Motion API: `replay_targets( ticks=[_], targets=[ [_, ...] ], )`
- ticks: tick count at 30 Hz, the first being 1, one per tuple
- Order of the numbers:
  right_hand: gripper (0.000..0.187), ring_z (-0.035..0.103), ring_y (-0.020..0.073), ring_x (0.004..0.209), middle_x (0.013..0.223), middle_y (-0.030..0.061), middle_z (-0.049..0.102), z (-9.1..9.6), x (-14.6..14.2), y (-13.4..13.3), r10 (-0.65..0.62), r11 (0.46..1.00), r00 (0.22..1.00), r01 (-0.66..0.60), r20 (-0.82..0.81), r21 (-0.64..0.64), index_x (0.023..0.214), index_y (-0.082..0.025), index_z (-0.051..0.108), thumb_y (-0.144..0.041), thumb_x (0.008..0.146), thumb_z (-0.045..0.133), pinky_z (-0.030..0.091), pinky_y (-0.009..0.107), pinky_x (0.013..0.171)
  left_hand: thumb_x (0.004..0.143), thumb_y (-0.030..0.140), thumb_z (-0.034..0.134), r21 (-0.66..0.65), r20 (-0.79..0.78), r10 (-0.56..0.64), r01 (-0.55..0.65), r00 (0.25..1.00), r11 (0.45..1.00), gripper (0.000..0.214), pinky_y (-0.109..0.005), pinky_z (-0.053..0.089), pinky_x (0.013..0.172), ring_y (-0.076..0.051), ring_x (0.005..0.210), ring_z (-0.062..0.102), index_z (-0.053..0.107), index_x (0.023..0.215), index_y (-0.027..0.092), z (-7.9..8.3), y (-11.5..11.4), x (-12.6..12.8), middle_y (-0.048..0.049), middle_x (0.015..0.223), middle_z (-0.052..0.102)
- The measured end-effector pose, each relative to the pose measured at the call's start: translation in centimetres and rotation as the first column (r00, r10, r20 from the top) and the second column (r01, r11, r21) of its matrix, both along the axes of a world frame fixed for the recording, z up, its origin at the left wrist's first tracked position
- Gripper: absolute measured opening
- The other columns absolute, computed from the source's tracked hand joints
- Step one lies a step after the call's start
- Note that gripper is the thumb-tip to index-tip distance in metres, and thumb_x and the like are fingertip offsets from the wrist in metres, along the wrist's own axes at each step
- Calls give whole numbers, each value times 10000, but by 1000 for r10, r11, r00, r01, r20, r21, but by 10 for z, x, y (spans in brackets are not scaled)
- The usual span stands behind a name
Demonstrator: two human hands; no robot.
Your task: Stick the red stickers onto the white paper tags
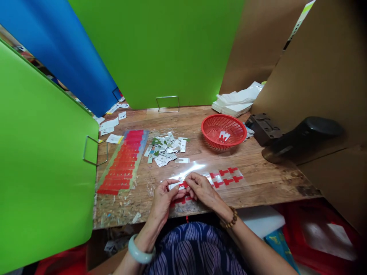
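Observation:
My left hand [164, 197] and my right hand [201, 189] meet near the table's front edge, fingers pinched together on one small white piece with a red sticker [179, 185]. Under them lies a clear film strip [200, 173] carrying red T-shaped stickers [226, 176]. A heap of small white and green pieces [165, 149] lies just beyond the hands. To the left rests a long sheet of red stickers [124, 162].
A red mesh basket [212, 130] with one finished piece stands at the back right, near a stack of white bags [236, 102] and a black device [301, 137]. Green panels wall the left and back; cardboard walls the right. Loose cards lie at the back left.

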State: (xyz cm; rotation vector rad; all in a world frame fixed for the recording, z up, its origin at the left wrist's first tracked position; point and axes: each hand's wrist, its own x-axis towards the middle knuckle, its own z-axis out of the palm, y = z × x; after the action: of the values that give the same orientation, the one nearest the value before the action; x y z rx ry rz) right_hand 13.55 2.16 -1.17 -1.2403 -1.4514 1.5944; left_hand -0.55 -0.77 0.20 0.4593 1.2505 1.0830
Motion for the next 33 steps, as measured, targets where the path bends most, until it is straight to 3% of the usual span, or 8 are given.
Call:
replay_targets(
  ticks=[12,15,18,20,22,25,29,33],
  targets=[
    [221,411,52,351,464,-68,509,-3,5,6,41,992,984,-60,-174,-108,783,-163,533,-380,775,577,305,162,360,669,234,712,16,-13,-62,62,998,998,379,-228,543,562,-156,554,669,529,973,102,-2,6,-1,-91,645,694],
    [243,467,56,397,547,-41,557,7,24,24,-184,977,930,137,-319,-163,747,-162,535,-380,726,639,364,168,383,708,276,680,67,19,-26,25,999,997,409,-246,546,598,-152,606,674,494,1035,117,-7,6,-1,-89,729,693],
    [232,532,61,523,657,-25,596,23,43,48,-452,885,725,438,-520,-158,767,-186,540,-373,707,663,432,170,491,714,291,675,49,14,14,-14,1000,999,380,-236,541,612,-141,638,670,503,1005,118,-14,7,-3,-92,785,682],
    [259,570,81,610,770,0,623,29,47,62,-478,860,694,495,-538,-126,837,-197,558,-415,720,634,456,196,560,688,268,700,19,9,29,-29,1000,999,374,-224,536,617,-131,645,667,512,972,114,-18,7,-4,-95,809,678],
    [280,574,103,620,793,12,621,27,42,71,-426,893,799,446,-423,-57,872,-194,561,-417,716,627,452,224,563,662,244,723,5,7,38,-38,999,999,392,-227,535,625,-132,650,666,512,964,113,-22,8,-5,-96,816,678],
    [205,539,128,602,697,2,584,13,23,78,-242,953,970,243,-27,181,826,-172,572,-354,735,597,420,247,559,650,237,731,6,9,47,-47,999,999,396,-240,535,628,-143,648,669,512,956,114,-25,8,-5,-96,807,679],
    [59,500,158,774,792,42,579,-3,1,84,-134,838,866,-161,482,522,771,-143,579,-175,744,537,384,277,704,655,242,724,12,8,50,-50,999,999,371,-247,532,630,-154,659,674,519,936,113,-27,8,-5,-105,817,680],
    [78,471,162,764,759,44,551,-10,-8,95,-125,823,812,-236,570,516,707,-141,540,-78,661,537,352,263,683,659,247,720,24,-7,39,-38,999,999,373,-248,527,631,-153,652,674,515,940,111,-29,8,-5,-110,821,679]
  ],
)
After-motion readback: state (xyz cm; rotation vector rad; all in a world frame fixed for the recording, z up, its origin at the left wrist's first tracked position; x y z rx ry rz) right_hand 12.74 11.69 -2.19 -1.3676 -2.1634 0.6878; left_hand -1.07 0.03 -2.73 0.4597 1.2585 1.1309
